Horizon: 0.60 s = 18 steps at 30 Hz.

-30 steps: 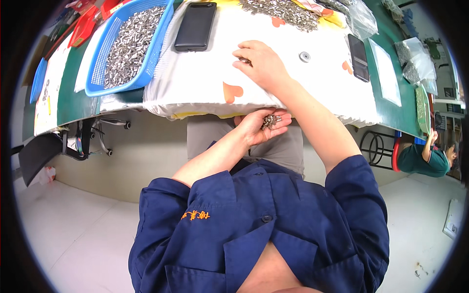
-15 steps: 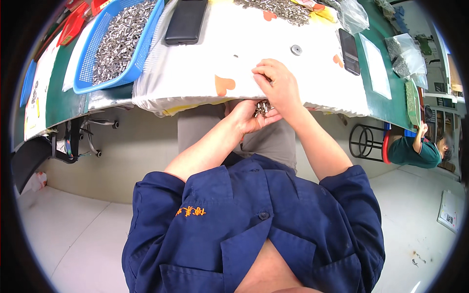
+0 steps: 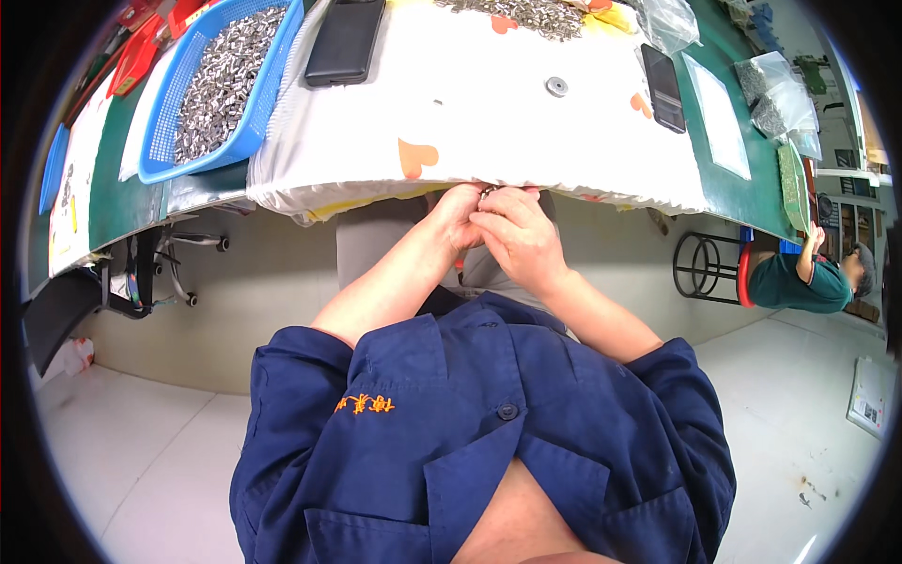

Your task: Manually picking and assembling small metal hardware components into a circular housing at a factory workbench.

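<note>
At the table's front edge, over my lap, my left hand (image 3: 458, 215) is cupped round several small shiny metal pieces (image 3: 488, 192). My right hand (image 3: 522, 235) lies against it, its fingers bent over the same pieces and covering most of them. Whether the right fingertips pinch a single piece is hidden. Beyond the hands spreads a white cloth (image 3: 526, 141) with orange hearts. One tiny dark metal piece (image 3: 438, 101) lies alone on it, and farther right sits a round grey metal disc (image 3: 556, 86).
A blue plastic basket (image 3: 254, 141) full of small metal pieces stands at the left, beside a black power-bank-like slab (image 3: 345, 42). A loose metal heap (image 3: 536, 14) lies at the far side. To the right are a phone (image 3: 663, 89), clear bags (image 3: 780, 99) and a seated person (image 3: 799, 282).
My right hand has come down off the cloth toward me and now closes over the metal pieces in my left hand. The view has shifted slightly.
</note>
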Available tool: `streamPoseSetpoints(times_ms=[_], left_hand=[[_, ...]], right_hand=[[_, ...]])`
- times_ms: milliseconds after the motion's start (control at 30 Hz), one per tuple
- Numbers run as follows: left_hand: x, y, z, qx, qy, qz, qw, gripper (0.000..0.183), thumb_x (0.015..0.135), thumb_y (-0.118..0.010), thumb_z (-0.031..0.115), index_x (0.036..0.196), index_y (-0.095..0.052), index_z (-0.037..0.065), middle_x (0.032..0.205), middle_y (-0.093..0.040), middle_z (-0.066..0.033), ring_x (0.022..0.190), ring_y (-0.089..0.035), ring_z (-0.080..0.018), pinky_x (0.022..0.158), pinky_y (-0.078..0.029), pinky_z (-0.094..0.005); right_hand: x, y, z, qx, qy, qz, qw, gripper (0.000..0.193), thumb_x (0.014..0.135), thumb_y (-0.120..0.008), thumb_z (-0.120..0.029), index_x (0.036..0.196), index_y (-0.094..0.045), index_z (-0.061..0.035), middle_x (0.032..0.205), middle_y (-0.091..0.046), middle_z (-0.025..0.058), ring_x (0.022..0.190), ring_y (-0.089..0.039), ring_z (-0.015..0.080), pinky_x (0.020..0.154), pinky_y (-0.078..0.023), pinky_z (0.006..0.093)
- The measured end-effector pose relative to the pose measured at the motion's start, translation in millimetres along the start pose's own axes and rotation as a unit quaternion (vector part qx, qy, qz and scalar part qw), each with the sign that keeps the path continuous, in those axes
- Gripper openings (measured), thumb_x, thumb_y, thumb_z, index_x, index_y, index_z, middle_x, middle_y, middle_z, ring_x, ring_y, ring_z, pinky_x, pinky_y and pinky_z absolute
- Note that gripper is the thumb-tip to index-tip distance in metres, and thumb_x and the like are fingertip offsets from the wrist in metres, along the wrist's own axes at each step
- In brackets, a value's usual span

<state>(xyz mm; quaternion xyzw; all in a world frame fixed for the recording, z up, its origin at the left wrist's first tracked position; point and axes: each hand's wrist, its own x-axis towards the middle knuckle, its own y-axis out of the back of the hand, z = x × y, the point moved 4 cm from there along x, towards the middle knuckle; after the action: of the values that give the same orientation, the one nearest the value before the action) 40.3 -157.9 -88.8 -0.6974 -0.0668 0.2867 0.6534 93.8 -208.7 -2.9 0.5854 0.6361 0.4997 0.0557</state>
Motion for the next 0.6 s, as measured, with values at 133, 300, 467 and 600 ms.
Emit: streamPoseSetpoints(times_ms=[133, 300, 467, 600], left_hand=[[-4.4, -1.0, 1.3, 0.022, -0.029, 0.078, 0.996, 0.029, 0.092, -0.031, 0.017, 0.102, -0.045, -0.006, 0.095, -0.055, -0.0158, 0.084, -0.058, -0.0227, 0.074, -0.053, -0.0345], [-9.7, 12.2, 1.4, 0.021, 0.003, 0.085, 0.996, 0.027, 0.091, -0.032, 0.014, 0.1, -0.046, -0.006, 0.092, -0.056, -0.0154, 0.083, -0.059, -0.0248, 0.075, -0.053, -0.0381], [-21.3, 10.4, 5.8, 0.021, -0.011, 0.11, 0.994, 0.024, 0.089, -0.033, 0.012, 0.097, -0.046, -0.007, 0.09, -0.056, -0.0168, 0.085, -0.059, -0.0256, 0.076, -0.053, -0.0382], [-36.4, 1.6, 9.6, 0.027, -0.059, 0.144, 0.987, 0.021, 0.088, -0.034, 0.011, 0.095, -0.048, -0.004, 0.089, -0.056, -0.0149, 0.083, -0.059, -0.0238, 0.076, -0.052, -0.0371]], right_hand=[[16.5, 15.4, 1.9, 0.02, -0.01, 0.031, 0.999, 0.018, 0.067, -0.06, 0.002, 0.084, -0.062, -0.0037, 0.087, -0.059, 0.0102, 0.087, -0.056, 0.0268, 0.073, -0.046, 0.0355], [96.0, -11.1, 38.2, -0.059, -0.004, 0.031, 0.998, 0.014, 0.074, -0.055, -0.005, 0.087, -0.062, -0.0031, 0.089, -0.06, 0.0105, 0.087, -0.055, 0.0265, 0.076, -0.045, 0.033], [101.0, -34.4, 53.1, -0.105, 0.007, -0.054, 0.993, 0.012, 0.074, -0.056, -0.008, 0.084, -0.061, -0.0051, 0.086, -0.06, 0.0089, 0.085, -0.055, 0.026, 0.074, -0.044, 0.0345], [67.9, -11.7, 28.7, -0.061, -0.029, -0.083, 0.994, 0.011, 0.072, -0.057, -0.007, 0.082, -0.061, -0.0051, 0.083, -0.059, 0.0078, 0.085, -0.055, 0.0258, 0.073, -0.044, 0.0346]])
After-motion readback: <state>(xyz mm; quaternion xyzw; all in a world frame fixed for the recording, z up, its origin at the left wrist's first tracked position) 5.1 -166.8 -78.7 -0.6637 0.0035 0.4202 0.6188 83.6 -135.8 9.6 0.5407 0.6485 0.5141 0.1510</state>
